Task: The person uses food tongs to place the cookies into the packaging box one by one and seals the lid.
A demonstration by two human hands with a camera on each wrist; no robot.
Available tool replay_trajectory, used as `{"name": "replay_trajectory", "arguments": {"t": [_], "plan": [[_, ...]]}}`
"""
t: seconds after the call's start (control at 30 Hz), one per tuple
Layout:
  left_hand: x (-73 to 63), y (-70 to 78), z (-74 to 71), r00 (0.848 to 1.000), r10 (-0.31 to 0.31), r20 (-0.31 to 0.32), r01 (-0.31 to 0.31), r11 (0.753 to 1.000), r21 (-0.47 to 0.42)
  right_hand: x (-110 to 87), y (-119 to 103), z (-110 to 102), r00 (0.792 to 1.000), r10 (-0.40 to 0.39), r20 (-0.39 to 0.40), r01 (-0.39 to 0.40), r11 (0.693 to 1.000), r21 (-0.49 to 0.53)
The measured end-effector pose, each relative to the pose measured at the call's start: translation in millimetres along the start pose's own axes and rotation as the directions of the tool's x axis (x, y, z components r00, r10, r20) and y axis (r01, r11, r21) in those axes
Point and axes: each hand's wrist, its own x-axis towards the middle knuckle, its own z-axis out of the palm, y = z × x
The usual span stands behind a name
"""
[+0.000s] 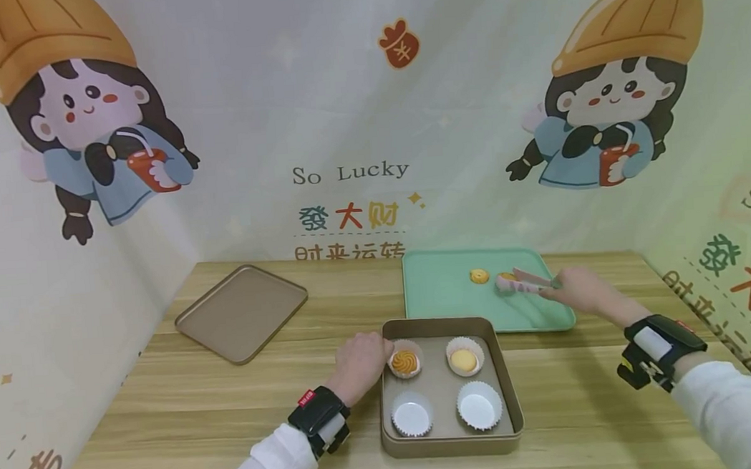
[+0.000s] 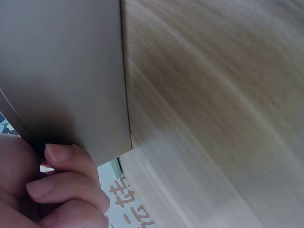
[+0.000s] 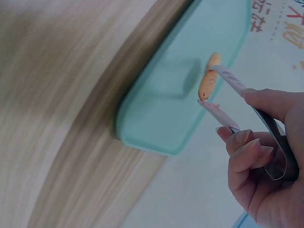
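Note:
My left hand (image 1: 360, 364) grips the left wall of a square brown baking tin (image 1: 453, 445) near its far corner, fingers curled in the left wrist view. Inside the tin stand white paper cups: one with a swirled cookie (image 1: 403, 362), one with a pale round cookie (image 1: 463, 362), and two plain cups (image 1: 412, 416) in the near row. My right hand (image 1: 588, 294) holds tongs (image 3: 232, 83) over the green tray (image 1: 444, 295). Between the tong tips is a golden cookie (image 3: 207, 85); whether it is lifted I cannot tell. Another cookie (image 1: 479, 276) lies to its left on the tray.
A flat brown tray or lid (image 1: 241, 314) lies at the far left of the wooden table (image 1: 186, 418). Behind the table hangs a printed cloth (image 1: 340, 86), which also covers both sides. The green tray stands near the back edge.

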Motion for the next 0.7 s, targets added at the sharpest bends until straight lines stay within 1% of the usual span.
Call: {"name": "replay_trajectory", "arguments": {"t": [0.17,0.23,0.33,0.43,0.5,0.57,0.6,0.67,0.7], "plan": [[0.5,-0.1,1.0,1.000,-0.001,0.001,0.001,1.000,0.001,-8.0,-18.5,-17.4,0.999,-0.023,-0.034,0.023,1.000,-0.001],[0.7,-0.3,1.5,1.000,-0.011,-0.003,0.011,1.000,-0.019,-13.9,-28.2,-23.6,0.998,-0.038,-0.058,0.038,0.999,-0.002],[0.8,-0.6,1.7,1.000,-0.004,-0.006,0.004,1.000,-0.025,-24.9,-43.2,-29.2,0.989,-0.102,-0.106,0.099,0.994,-0.034],[0.8,-1.1,2.1,1.000,0.015,-0.003,-0.015,1.000,-0.011,-36.9,-59.3,-30.3,0.969,-0.196,-0.150,0.185,0.979,-0.084],[0.7,-1.3,2.7,1.000,0.028,0.001,-0.028,1.000,0.006,-45.5,-70.5,-28.7,0.956,-0.243,-0.163,0.228,0.968,-0.106],[0.8,-1.3,3.1,1.000,0.031,0.001,-0.031,1.000,0.004,-53.1,-81.0,-25.8,0.942,-0.287,-0.172,0.271,0.956,-0.113],[0.9,-1.1,3.1,1.000,0.029,0.002,-0.029,1.000,0.000,-56.7,-85.8,-23.7,0.936,-0.306,-0.175,0.291,0.951,-0.109],[1.3,-0.8,2.9,1.000,0.003,0.000,-0.003,1.000,-0.028,-63.3,-95.0,-19.0,0.924,-0.338,-0.176,0.325,0.940,-0.101],[1.5,-0.5,3.0,1.000,-0.018,-0.007,0.018,0.998,-0.053,-66.0,-98.9,-16.2,0.912,-0.370,-0.179,0.357,0.929,-0.101]]}}
